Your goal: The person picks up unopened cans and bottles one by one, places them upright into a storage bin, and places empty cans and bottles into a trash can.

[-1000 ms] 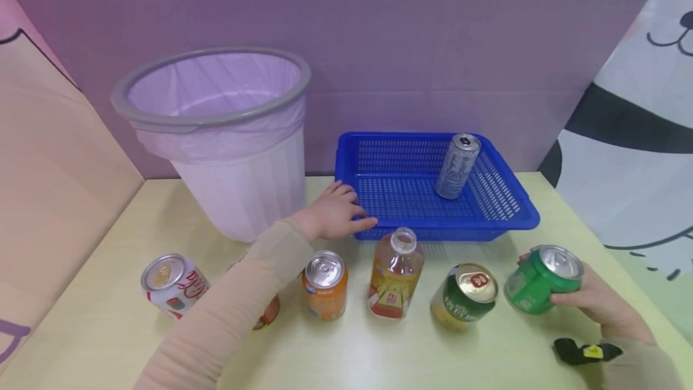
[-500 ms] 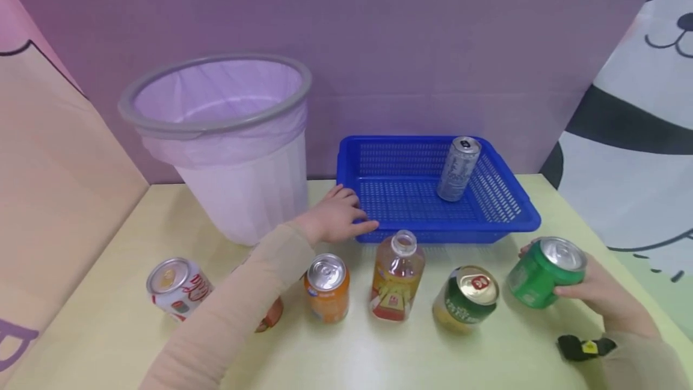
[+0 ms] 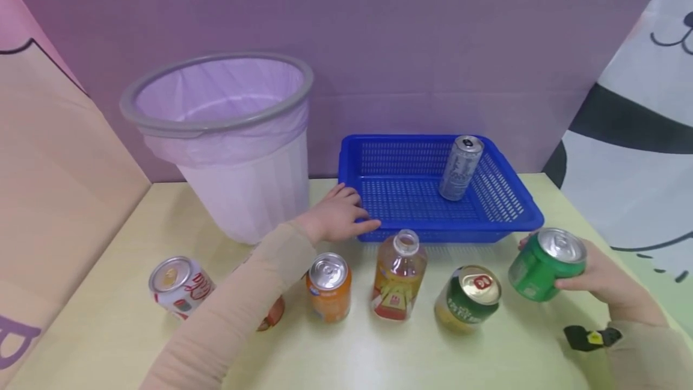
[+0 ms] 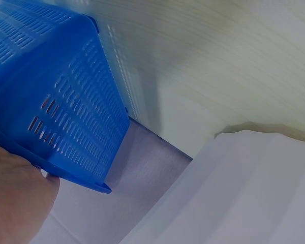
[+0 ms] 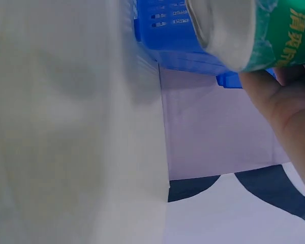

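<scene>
My left hand [image 3: 338,215] rests on the left front corner of the blue plastic basket [image 3: 428,235], fingers spread over the rim. In the left wrist view, skin shows through the slots of the basket [image 4: 73,117]. At the right, my right hand [image 3: 601,278] grips a green soda can [image 3: 547,266], tilted and just off the table. The right wrist view shows the can [image 5: 290,33] with the thumb and fingers [image 5: 262,89] around it. A slim silver can [image 3: 460,167] stands inside the basket, at its right side.
A lined white bin [image 3: 260,179] stands back left. Along the front are a white-and-red Coca-Cola can [image 3: 181,286], a mostly hidden reddish item [image 3: 273,315] behind the left forearm, an orange can [image 3: 329,287], an uncapped drink bottle [image 3: 399,275] and a green-and-gold can [image 3: 468,298].
The right hand has raised the green can slightly. The left hand has kept its place on the basket corner. The head view has shifted a little.
</scene>
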Tool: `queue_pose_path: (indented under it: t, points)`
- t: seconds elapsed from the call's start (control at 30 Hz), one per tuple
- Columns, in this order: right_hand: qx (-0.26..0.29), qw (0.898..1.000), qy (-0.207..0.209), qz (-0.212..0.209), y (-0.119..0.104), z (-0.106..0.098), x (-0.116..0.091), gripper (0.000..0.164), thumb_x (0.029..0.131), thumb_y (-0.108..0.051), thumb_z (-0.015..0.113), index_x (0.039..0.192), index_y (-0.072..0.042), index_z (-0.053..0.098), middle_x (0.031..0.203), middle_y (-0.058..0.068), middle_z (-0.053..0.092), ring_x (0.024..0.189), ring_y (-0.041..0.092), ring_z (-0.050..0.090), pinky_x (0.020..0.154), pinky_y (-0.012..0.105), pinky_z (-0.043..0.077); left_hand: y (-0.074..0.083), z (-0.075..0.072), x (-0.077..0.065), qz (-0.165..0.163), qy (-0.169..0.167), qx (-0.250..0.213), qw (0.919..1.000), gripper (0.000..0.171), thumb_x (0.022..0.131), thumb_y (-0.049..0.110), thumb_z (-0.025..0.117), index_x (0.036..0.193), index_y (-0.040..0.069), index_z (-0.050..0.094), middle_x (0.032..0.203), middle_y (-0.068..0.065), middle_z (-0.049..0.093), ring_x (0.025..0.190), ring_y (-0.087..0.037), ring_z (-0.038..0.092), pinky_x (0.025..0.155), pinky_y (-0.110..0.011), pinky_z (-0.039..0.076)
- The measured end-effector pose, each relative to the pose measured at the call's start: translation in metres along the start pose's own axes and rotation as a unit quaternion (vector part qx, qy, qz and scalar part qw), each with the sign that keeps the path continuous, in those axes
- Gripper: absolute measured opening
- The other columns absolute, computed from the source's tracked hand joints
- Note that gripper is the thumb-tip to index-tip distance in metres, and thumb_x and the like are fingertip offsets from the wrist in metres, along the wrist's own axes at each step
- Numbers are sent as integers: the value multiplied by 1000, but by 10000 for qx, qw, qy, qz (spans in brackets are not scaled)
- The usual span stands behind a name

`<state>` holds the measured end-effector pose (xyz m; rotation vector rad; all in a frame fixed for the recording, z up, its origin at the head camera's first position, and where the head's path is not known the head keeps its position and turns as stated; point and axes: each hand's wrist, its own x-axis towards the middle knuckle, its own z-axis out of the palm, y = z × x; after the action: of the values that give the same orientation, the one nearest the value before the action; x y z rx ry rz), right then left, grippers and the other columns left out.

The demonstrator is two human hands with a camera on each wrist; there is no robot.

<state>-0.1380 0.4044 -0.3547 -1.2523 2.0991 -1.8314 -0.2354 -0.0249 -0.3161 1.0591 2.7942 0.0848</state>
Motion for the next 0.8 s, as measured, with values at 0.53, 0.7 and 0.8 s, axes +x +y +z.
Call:
queue_pose_path:
  t: [0.53, 0.7, 0.8]
  points:
    - [-297, 9992, -255, -57, -38, -15, 36, 68, 68, 21, 64, 132, 15, 39, 129, 16, 57, 116, 17, 58, 95, 21, 47, -1, 0, 1, -5, -23, -32, 10000, 55, 97, 57, 33, 122, 21, 65, 133, -7, 54, 138, -29, 29, 120, -46, 4]
    - [-651, 9970, -408, 64, -55, -21, 54, 70, 66, 21, 66, 131, 12, 43, 126, 12, 60, 112, 15, 61, 92, 19, 48, -1, 0, 1, 12, -1, -1, 10000, 54, 97, 57, 32, 122, 21, 65, 131, -6, 54, 138, -28, 30, 120, -46, 4]
    - [-905, 9949, -328, 294, -65, -24, 66, 72, 63, 23, 66, 130, 5, 48, 124, 6, 63, 109, 11, 62, 91, 16, 47, -1, 0, 1, 15, 14, -15, 10000, 54, 97, 57, 33, 122, 22, 65, 131, -5, 55, 138, -28, 30, 120, -46, 4]
